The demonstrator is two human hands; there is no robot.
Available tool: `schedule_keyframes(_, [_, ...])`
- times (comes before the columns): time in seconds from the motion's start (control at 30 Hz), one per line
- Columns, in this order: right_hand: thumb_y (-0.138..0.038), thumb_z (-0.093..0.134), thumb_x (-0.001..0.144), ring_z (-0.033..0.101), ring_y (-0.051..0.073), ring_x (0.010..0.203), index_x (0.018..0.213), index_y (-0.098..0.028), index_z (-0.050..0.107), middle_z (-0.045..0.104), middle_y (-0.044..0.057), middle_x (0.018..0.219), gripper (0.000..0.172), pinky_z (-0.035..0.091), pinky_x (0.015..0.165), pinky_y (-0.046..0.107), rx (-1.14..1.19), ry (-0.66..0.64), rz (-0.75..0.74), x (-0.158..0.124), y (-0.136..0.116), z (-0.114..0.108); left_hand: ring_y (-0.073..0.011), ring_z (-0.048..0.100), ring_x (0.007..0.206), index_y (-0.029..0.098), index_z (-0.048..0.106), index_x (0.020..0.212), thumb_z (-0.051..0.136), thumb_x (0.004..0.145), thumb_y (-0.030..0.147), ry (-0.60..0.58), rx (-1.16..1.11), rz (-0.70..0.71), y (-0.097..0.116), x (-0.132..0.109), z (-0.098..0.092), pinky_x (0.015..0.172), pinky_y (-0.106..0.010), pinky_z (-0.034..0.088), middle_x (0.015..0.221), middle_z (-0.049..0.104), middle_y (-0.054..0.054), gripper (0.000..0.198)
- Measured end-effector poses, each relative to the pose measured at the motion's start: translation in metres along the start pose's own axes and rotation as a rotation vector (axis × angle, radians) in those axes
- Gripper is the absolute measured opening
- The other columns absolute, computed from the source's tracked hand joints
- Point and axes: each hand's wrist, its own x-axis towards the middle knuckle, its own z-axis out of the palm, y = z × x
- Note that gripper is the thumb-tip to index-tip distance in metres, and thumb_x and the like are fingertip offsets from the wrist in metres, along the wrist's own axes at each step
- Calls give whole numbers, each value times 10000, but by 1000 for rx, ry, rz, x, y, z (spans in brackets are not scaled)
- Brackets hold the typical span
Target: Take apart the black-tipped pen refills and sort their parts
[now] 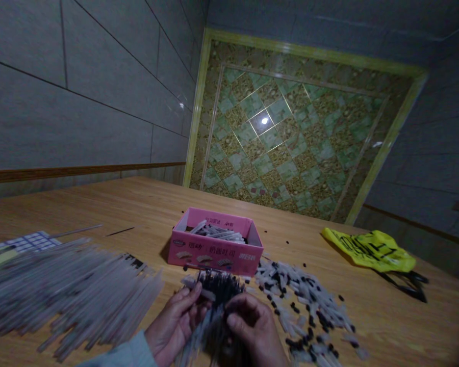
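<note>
My left hand point(179, 316) is closed, pinching a translucent plastic tube point(207, 294) between thumb and fingers. My right hand point(252, 323) is beside it, fingers curled and thumb tips close together; whatever they hold is too small or hidden to make out. Between and beneath both hands lies a bundle of thin sticks with black ends point(220, 283), partly covered by the fingers. Just beyond the hands stands a pink cardboard box point(214, 253), open at the top, with a heap of whitish slim sticks point(218, 233) inside.
A wide pile of long translucent tubes point(69, 290) covers the table's left side, by a blue-checked cloth point(30, 242). Short translucent pieces and small black plugs point(306, 295) lie scattered on the right. Farther right is a yellow plastic bag point(371, 250). Tiled walls enclose the wooden table point(130, 204).
</note>
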Motion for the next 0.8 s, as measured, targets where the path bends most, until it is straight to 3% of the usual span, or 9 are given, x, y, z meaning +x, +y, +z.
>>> schedule_keyframes(0.1, [-345, 777, 582, 477, 95, 503, 714, -156, 637, 570, -16, 586, 269, 390, 487, 210, 85, -17, -3, -2, 2, 6, -103, 641, 517, 95, 604, 721, 662, 741, 148, -39, 36, 1, -2, 0, -1, 504, -178, 532, 654, 703, -76, 81])
schedule_keyframes(0.33, [-302, 801, 552, 543, 120, 594, 728, -178, 680, 631, 4, 647, 247, 409, 556, 208, 30, 34, -72, -2, -1, -1, -78, 614, 520, 112, 582, 728, 698, 714, 212, -70, 132, 10, -3, -3, 3, 514, -156, 512, 644, 685, -46, 154])
schedule_keyframes(0.53, [-385, 741, 629, 620, 212, 796, 826, -181, 730, 703, 84, 829, 284, 462, 734, 299, -77, 56, -99, -3, -3, 0, -81, 625, 543, 113, 577, 756, 716, 695, 213, -70, 152, 17, -2, -4, 4, 529, -153, 513, 668, 690, -50, 182])
schedule_keyframes(0.7, [-371, 746, 633, 645, 212, 697, 790, -158, 687, 719, 95, 733, 271, 489, 670, 316, 35, 115, 7, -1, -5, 2, -82, 628, 539, 111, 578, 753, 724, 685, 203, -39, 157, 21, -1, -4, 7, 521, -145, 513, 668, 692, -56, 186])
schedule_keyframes(0.8, [-362, 748, 620, 632, 212, 692, 717, -146, 689, 699, 85, 711, 244, 488, 661, 303, -81, 144, -92, -2, -5, 3, -83, 628, 539, 111, 579, 746, 730, 679, 205, -18, 168, 29, -1, -4, 7, 514, -142, 513, 660, 693, -58, 189])
